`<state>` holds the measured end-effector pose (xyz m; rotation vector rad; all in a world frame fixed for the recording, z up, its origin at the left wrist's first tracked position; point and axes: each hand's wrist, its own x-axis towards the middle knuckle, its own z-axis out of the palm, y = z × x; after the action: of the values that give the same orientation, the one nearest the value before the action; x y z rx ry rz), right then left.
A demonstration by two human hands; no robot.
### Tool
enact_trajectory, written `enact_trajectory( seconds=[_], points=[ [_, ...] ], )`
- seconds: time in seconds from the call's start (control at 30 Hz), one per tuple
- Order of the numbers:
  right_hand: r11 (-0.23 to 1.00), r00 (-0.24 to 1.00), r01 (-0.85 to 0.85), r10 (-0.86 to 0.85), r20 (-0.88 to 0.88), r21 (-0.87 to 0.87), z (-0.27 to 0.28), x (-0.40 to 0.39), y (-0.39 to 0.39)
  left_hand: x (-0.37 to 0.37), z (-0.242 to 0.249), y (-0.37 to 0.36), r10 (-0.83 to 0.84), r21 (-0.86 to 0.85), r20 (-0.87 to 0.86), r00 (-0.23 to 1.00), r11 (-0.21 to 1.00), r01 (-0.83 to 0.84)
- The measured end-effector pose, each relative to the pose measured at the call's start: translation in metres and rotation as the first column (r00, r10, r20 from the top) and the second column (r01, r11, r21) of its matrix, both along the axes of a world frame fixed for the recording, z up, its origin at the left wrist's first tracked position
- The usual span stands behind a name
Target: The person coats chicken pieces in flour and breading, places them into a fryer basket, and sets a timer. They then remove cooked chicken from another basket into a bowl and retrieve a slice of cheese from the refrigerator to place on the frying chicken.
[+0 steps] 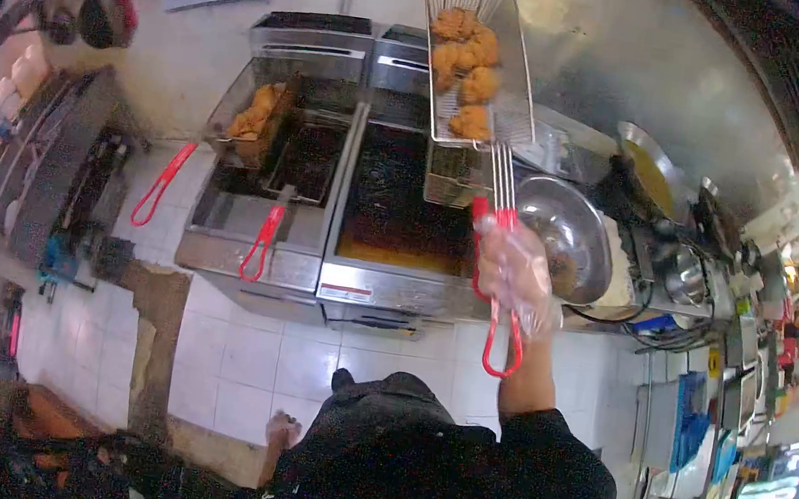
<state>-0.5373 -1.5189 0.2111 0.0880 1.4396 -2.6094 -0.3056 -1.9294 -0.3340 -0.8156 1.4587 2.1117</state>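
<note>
My right hand (518,270), in a clear plastic glove, is closed round the red handle of a wire fryer basket (508,57). Several golden-brown fried chicken pieces (465,56) lie in this basket, raised above the right fryer vat (387,187). A second basket (451,178) rests lower, at that vat's right side, and its red handle shows partly beside my hand. My left hand (283,428) hangs low by my body, away from the fryers; its fingers are too small and blurred to read.
Another basket (256,125) with browned pieces is propped at the left vat (306,151). A red basket handle (262,244) juts over that vat's front edge. Right of the fryers stand a large steel bowl (573,234) and a pan of yellowish liquid (652,172). White floor tiles (311,344) lie below.
</note>
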Motion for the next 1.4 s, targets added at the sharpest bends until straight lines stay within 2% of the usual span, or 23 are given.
enact_trajectory(
  seconds=[0.03,0.07,0.17,0.23,0.33,0.4,0.43,0.5,0.53,0.6,0.63,0.67,0.7,0.73,0.83,0.93,1.0,1.07,1.13,1.23,1.3,1.33,1.4],
  points=[
    [0.991,0.995,0.085,-0.091,0.047,0.107,-0.003,0.012,0.009,-0.008,0.016,0.004,0.279,0.198,0.151,0.948,0.931,-0.306],
    [0.988,0.992,0.105,-0.112,0.055,0.112,-0.007,0.024,0.02,-0.021,0.036,0.007,0.259,0.2,0.161,0.952,0.936,-0.288],
    [0.839,0.957,0.239,-0.289,0.028,0.489,-0.012,0.058,0.054,-0.046,0.049,0.004,0.281,0.229,0.132,0.951,0.924,-0.305],
    [0.79,0.929,0.285,-0.367,0.047,0.543,-0.025,0.078,0.075,-0.054,0.032,-0.002,0.304,0.358,0.346,0.888,0.832,-0.425],
    [0.719,0.882,0.287,-0.456,0.117,0.633,-0.078,0.102,0.133,-0.051,0.064,0.028,0.399,0.262,0.312,0.862,0.836,-0.482],
    [0.206,0.908,0.169,-0.413,-0.071,0.964,-0.117,0.119,0.168,-0.054,0.053,0.037,0.322,0.312,0.286,0.902,0.859,-0.405],
    [0.208,0.9,0.168,-0.431,-0.064,0.963,-0.125,0.128,0.175,-0.056,0.045,0.043,0.258,0.363,0.252,0.933,0.868,-0.338],
    [0.027,0.931,0.139,-0.343,-0.122,0.99,-0.139,0.136,0.192,-0.068,0.03,0.055,0.144,0.461,0.163,0.976,0.863,-0.204],
    [0.033,0.928,0.137,-0.353,-0.117,0.99,-0.158,0.143,0.206,-0.07,0.022,0.056,0.09,0.503,0.118,0.989,0.854,-0.138],
    [-0.2,0.938,0.232,-0.214,-0.273,0.952,-0.208,0.152,0.243,-0.071,0.008,0.059,0.008,0.57,0.023,1.0,0.821,-0.02],
    [-0.258,0.96,0.038,-0.259,-0.107,0.966,-0.214,0.156,0.249,-0.06,0.004,0.046,-0.021,0.595,-0.023,1.0,0.803,0.031],
    [-0.247,0.962,0.034,-0.254,-0.099,0.969,-0.223,0.155,0.254,-0.053,-0.003,0.041,-0.055,0.62,-0.07,0.996,0.78,0.086],
    [-0.306,0.954,0.088,-0.249,-0.169,0.948,-0.228,0.159,0.253,-0.061,0.024,0.05,0.079,0.315,0.321,0.944,0.931,-0.185],
    [-0.364,0.941,0.141,-0.24,-0.239,0.921,-0.23,0.163,0.252,-0.059,0.033,0.052,0.081,0.302,0.331,0.94,0.935,-0.187],
    [-0.273,0.935,0.062,-0.321,-0.152,0.96,-0.257,0.156,0.269,-0.052,0.032,0.034,0.123,0.213,0.328,0.937,0.956,-0.2],
    [-0.339,0.922,0.133,-0.302,-0.241,0.931,-0.275,0.151,0.287,-0.054,0.031,0.03,0.177,0.147,0.298,0.938,0.962,-0.228],
    [-0.257,0.912,0.145,-0.34,-0.229,0.956,-0.277,0.146,0.295,-0.054,0.05,0.043,0.226,0.112,0.321,0.92,0.955,-0.274],
    [-0.376,0.902,0.236,-0.259,-0.346,0.896,-0.246,0.136,0.284,-0.052,0.065,0.051,0.277,0.078,0.343,0.898,0.944,-0.321],
    [-0.302,0.902,0.25,-0.274,-0.335,0.92,-0.245,0.128,0.292,-0.045,0.071,0.052,0.228,0.119,0.324,0.918,0.953,-0.278],
    [-0.404,0.893,0.34,-0.143,-0.426,0.849,-0.224,0.114,0.29,-0.03,0.072,0.052,0.244,0.054,0.197,0.949,0.964,-0.259],
    [-0.266,0.82,0.501,-0.159,-0.55,0.823,-0.161,0.102,0.262,-0.026,0.068,0.045,0.27,0.121,0.253,0.929,0.944,-0.307],
    [-0.264,0.824,0.499,-0.149,-0.546,0.825,-0.139,0.103,0.252,-0.024,0.065,0.04,0.289,0.187,0.3,0.909,0.917,-0.353],
    [0.265,0.839,0.437,-0.465,-0.283,0.859,-0.094,0.1,0.226,-0.023,0.065,0.036,0.332,0.255,0.343,0.879,0.868,-0.427]
  ],
)
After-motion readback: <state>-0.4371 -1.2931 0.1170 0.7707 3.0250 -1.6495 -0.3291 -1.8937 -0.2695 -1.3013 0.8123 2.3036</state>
